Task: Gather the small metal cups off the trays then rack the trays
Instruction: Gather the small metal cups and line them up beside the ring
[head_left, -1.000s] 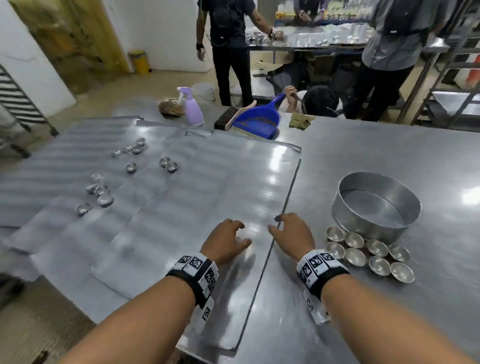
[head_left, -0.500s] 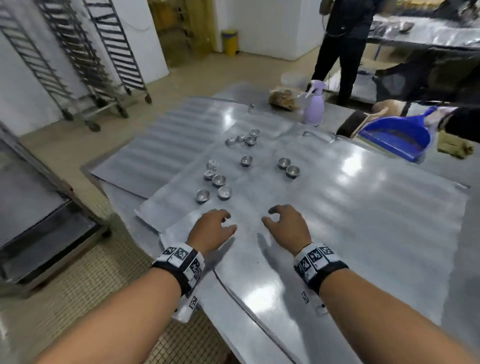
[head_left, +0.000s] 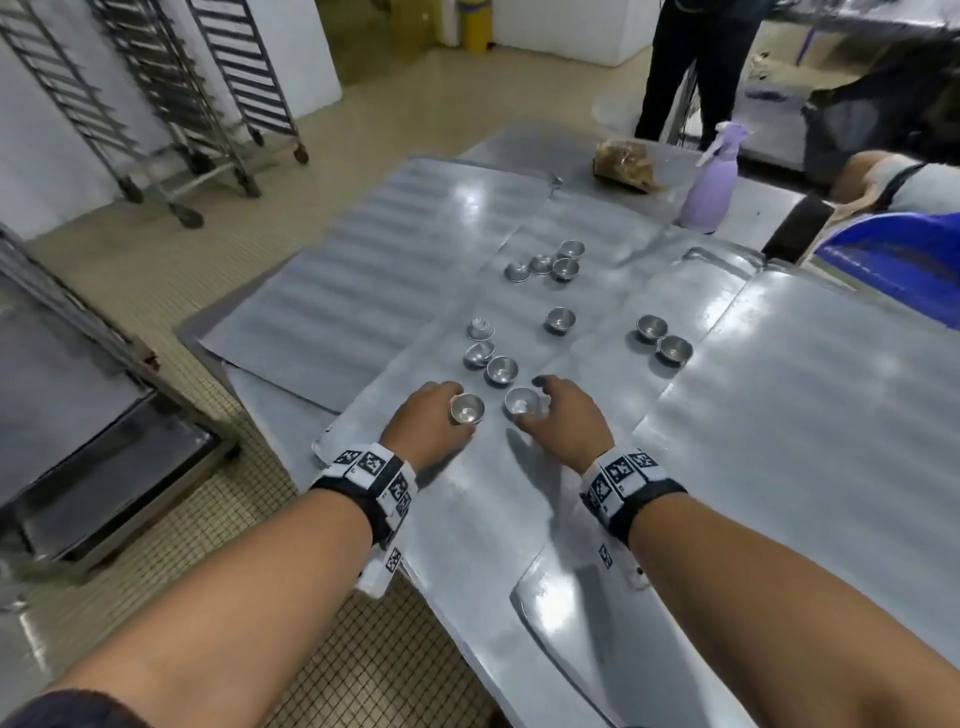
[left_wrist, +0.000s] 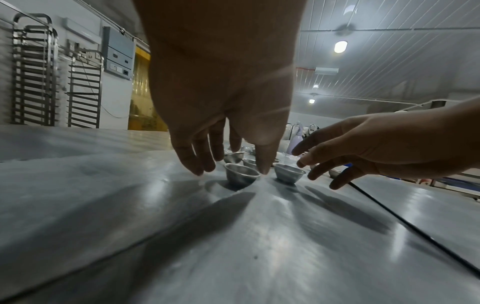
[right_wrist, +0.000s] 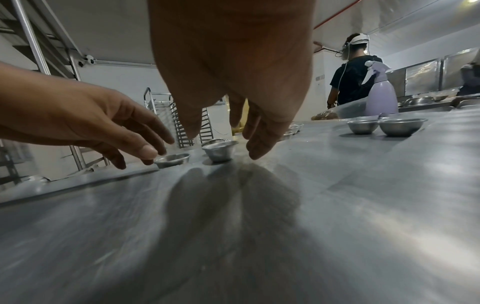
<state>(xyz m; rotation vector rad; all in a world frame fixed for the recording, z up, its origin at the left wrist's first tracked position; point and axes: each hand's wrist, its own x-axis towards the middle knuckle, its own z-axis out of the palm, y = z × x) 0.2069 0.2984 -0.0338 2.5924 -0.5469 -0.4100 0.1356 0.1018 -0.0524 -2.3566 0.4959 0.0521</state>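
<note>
head view: left hand and right hand hover over overlapping trays on the desk, each at one small cup; more cups scattered beyond. purple spray bottle far right.
left wrist view: left fingers straddle near cup, grip released, not closed on it.
right wrist view: right fingers spread round second cup, grip released; cup stands on tray.

2 black wristbands w/ b&w marker tags, maybe fabric.
</note>
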